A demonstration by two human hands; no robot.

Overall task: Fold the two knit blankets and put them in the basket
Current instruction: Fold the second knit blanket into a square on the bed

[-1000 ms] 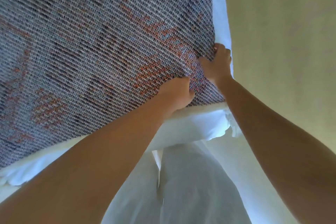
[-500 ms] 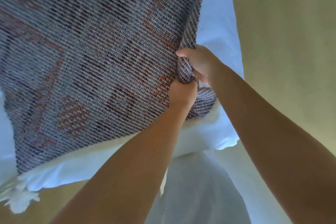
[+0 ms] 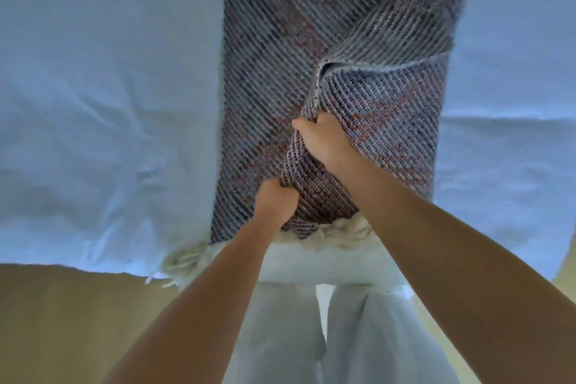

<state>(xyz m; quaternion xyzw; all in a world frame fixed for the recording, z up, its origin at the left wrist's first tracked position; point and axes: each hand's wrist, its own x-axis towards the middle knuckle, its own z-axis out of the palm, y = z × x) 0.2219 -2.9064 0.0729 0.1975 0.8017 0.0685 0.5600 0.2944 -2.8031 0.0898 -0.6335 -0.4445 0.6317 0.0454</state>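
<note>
A grey-blue knit blanket with reddish patterning (image 3: 268,50) lies on a white-covered bed, its cream fringe at the near edge. The right side of it is lifted and doubled over toward the left. My right hand (image 3: 324,140) grips the raised edge from above, fingers curled into the fabric. Lower down, my left hand (image 3: 276,199) clutches a bunch of the same blanket near the fringed near end. The basket and a second blanket are out of view.
The white bed sheet (image 3: 103,97) spreads wide to the left and right of the blanket, wrinkled at the left. Its near edge drops to a tan floor (image 3: 62,321). My legs in light trousers (image 3: 280,337) stand against the bed.
The blanket's right edge has been pulled up and carried leftward over the rest. Both hands moved with it, and the view pulled back, showing the whole blanket and more bed.
</note>
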